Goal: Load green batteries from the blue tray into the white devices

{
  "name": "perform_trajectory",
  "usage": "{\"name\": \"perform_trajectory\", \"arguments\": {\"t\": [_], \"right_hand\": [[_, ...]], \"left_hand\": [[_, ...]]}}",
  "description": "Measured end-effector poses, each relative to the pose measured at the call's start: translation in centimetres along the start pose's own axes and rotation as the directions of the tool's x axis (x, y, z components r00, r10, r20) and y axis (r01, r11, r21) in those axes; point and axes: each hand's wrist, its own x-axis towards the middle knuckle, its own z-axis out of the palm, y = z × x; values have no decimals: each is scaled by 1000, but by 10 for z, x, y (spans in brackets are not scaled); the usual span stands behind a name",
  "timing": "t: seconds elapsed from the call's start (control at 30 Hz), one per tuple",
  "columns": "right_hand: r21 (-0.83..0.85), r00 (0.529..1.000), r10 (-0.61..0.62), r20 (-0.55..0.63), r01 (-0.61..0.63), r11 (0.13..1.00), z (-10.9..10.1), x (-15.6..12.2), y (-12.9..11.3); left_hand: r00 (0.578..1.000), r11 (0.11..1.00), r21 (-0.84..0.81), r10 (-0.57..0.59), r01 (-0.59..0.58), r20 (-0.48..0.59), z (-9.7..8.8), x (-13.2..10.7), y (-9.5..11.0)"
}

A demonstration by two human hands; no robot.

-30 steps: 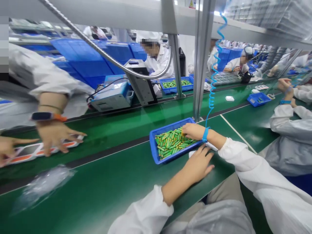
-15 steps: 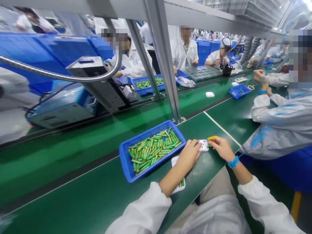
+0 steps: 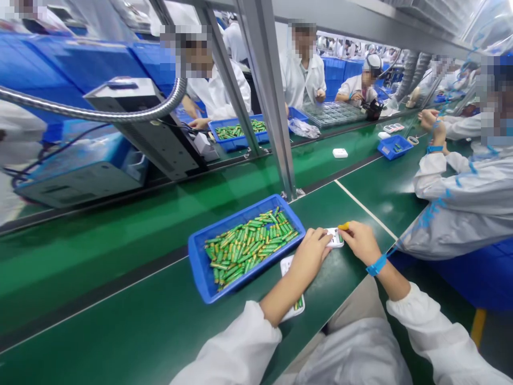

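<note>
Centre-right of frame: left hand (image 3: 310, 254) pinning a white case (image 3: 335, 238) to the belt (image 3: 120, 299), right hand (image 3: 360, 241) pinching a battery (image 3: 343, 226) over it — beside the blue tray (image 3: 200, 267). Risk: battery slipping or seating crooked if the case shifts.

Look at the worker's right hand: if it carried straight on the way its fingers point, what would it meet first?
The right hand, pinching a yellow-tipped battery, points left toward the small white device held by the left hand. It would probably meet that device first, almost at once; past it lies the blue tray of batteries.
</note>
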Motion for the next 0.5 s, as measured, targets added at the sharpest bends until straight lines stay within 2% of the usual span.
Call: {"name": "perform_trajectory", "arguments": {"t": [0.13, 0.3, 0.4, 0.5], "right_hand": [[19, 996, -40, -83, 42, 999, 10, -22, -9], [-24, 992, -67, -108, 65, 998, 18, -46, -22], [-23, 991, -76, -112, 74, 997, 13, -47, -24], [29, 994, -69, -86, 71, 997, 1, -36, -28]], "left_hand": [[1000, 1000, 19, 0, 0, 9, 0, 1, 2], [1000, 999, 34, -3, 3, 0, -1, -1, 4], [1000, 999, 42, 12, -12, -5, -5, -3, 4], [1000, 999, 48, 21, -20, -12, -6, -3, 5]]}}
